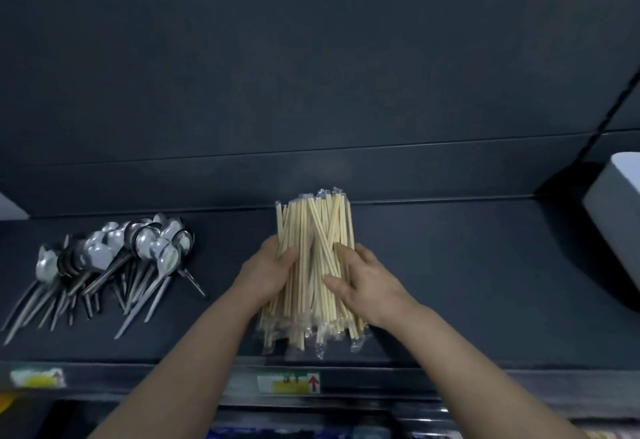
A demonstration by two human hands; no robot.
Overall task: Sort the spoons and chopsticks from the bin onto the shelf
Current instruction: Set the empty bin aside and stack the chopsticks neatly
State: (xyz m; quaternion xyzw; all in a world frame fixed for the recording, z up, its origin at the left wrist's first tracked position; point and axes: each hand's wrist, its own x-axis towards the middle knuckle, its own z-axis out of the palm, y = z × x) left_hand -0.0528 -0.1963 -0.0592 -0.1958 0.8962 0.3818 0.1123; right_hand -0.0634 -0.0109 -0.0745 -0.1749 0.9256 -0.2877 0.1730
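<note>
The dark blue-grey metal shelf (pixel 467 283) carries both groups of cutlery.

1. A thick bundle of pale wooden chopsticks (pixel 313 227) in clear plastic sleeves lies at the centre of the shelf, its length running from the front edge towards the back panel. The sleeve ends overhang the near end of the bundle, close to the shelf's front lip.
2. The left hand (pixel 266 272) grips the left side of the bundle, fingers curled over its edge.
3. The right hand (pixel 369 284) grips the right side, thumb laid across the top of the chopsticks and fingers bent over the outer edge. Both hands sit near mid-length of the bundle.
4. A heap of shiny metal spoons (pixel 114 255) lies on the same shelf, well apart to the left, bowls towards the back and handles fanned towards the front.
5. A white box (pixel 616 213) stands at the right end of the shelf.
6. A green-and-yellow label with a red arrow (pixel 289 382) sits on the shelf's front strip, below the chopsticks.
</note>
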